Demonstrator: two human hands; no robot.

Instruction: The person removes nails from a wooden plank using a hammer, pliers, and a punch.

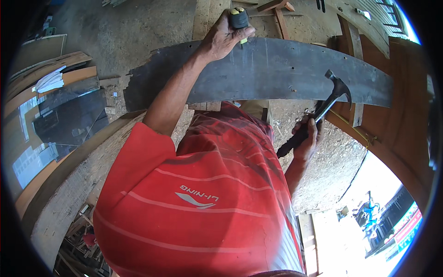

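My left hand [224,36] is closed around a tape measure [238,19] with a dark casing and yellow parts, held over the far edge of a long dark grey board [263,69]. The board lies crosswise in front of me; its left end is jagged, and several small holes or nail spots mark its face. In my right hand [308,139] is a claw hammer [340,88], gripped by its black handle. Its metal head is above the right part of the board; I cannot tell whether it touches.
At the right stands a large brown wooden panel [404,111], with an upright timber [353,41] beside it. Wood offcuts [280,21] lie on the floor beyond the board. To the left are stacked boards [50,69] and folded white paper [50,81]. A thick curved timber [69,177] runs along my left.
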